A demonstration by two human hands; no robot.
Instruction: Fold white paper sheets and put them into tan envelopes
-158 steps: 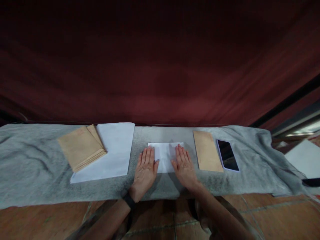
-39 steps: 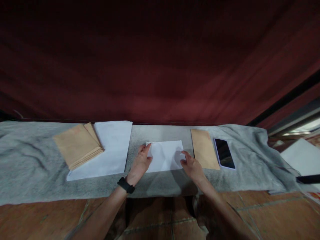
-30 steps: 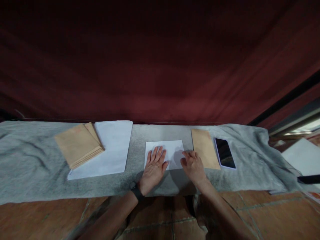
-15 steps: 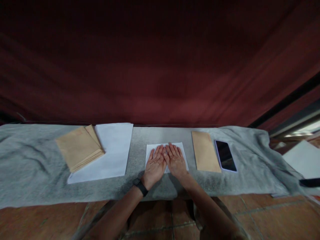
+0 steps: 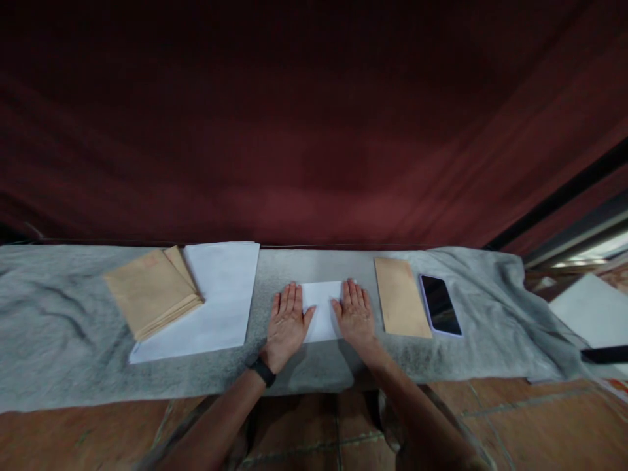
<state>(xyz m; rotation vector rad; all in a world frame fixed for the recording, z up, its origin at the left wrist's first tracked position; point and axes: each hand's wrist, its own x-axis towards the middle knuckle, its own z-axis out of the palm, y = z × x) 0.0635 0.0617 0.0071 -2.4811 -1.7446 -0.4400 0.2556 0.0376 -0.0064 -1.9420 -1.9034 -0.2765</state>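
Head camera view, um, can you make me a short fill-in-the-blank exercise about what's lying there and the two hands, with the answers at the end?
1. The left hand and right hand both rest palm ____ on the small white paper.
2. The black wristband is worn just behind the ____ hand.
3. In the picture, the smartphone lies to the ____ of the single brown envelope.
4. The large paper sheets partly under the stack of brown envelopes are ____ in color.

Missing words: down; left; right; white.
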